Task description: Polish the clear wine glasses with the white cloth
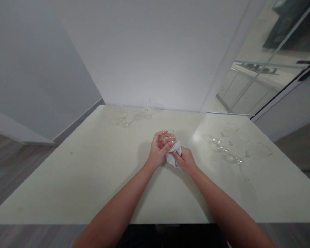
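Note:
My left hand (158, 148) is wrapped around a clear glass (168, 135) held over the middle of a pale table (93, 172). My right hand (185, 159) grips a white cloth (174, 153) pressed against the lower side of that glass. Both hands meet just above the tabletop.
Several clear stemmed glasses (234, 143) lie or stand grouped on the table's right side. A few more glasses (146, 106) stand at the far edge against the white wall. A glass partition rises at the right. The table's near edge runs just below my forearms.

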`<control>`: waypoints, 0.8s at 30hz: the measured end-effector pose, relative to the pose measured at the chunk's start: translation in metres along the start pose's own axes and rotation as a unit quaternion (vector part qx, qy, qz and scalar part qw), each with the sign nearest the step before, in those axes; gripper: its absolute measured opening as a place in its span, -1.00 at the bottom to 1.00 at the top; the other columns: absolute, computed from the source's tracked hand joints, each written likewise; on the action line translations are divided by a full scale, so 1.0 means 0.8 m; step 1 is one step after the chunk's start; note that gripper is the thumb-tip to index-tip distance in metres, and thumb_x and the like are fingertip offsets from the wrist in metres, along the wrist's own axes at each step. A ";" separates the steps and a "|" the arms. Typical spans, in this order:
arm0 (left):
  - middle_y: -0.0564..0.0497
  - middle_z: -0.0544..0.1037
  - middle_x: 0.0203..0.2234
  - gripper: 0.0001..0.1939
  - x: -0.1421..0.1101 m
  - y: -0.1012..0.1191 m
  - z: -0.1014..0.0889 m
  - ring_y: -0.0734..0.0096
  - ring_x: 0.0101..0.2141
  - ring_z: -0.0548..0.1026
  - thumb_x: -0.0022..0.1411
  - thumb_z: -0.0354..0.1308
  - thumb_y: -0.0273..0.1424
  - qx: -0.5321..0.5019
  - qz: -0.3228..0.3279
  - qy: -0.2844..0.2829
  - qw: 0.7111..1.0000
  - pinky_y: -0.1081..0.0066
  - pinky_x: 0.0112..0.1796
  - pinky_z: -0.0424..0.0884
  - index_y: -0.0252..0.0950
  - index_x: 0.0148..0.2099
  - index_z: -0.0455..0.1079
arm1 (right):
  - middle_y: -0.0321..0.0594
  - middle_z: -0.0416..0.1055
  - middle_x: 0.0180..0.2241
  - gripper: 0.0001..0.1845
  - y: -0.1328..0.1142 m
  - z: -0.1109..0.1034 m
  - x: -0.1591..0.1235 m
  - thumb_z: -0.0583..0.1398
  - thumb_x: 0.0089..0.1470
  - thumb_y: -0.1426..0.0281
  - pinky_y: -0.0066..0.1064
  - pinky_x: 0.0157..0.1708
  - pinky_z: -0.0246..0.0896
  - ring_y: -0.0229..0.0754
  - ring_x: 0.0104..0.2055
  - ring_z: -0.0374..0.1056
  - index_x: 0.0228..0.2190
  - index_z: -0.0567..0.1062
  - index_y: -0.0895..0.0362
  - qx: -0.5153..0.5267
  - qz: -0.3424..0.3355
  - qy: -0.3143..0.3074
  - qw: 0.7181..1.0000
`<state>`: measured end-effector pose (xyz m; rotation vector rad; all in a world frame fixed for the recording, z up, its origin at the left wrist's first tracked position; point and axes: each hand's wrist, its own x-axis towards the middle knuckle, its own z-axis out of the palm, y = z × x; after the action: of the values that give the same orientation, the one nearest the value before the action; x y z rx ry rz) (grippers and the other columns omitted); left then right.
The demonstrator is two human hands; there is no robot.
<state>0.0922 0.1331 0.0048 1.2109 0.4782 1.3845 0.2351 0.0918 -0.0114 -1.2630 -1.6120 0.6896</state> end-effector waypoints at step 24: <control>-0.13 0.44 -0.03 -0.40 -0.011 0.011 0.002 0.18 0.00 0.40 0.12 0.32 -0.24 0.429 0.191 -0.067 0.880 0.18 0.02 0.36 -0.20 0.18 0.28 | -0.21 0.42 0.08 -0.32 -0.018 -0.039 0.017 -0.12 0.19 -0.11 -0.11 0.16 0.20 -0.05 0.17 0.30 0.07 0.39 0.03 0.399 0.101 0.069 0.909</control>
<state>0.0875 0.1223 0.0097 2.2052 0.8327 1.4333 0.2568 0.0965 0.0176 -0.8330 -0.9112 1.2059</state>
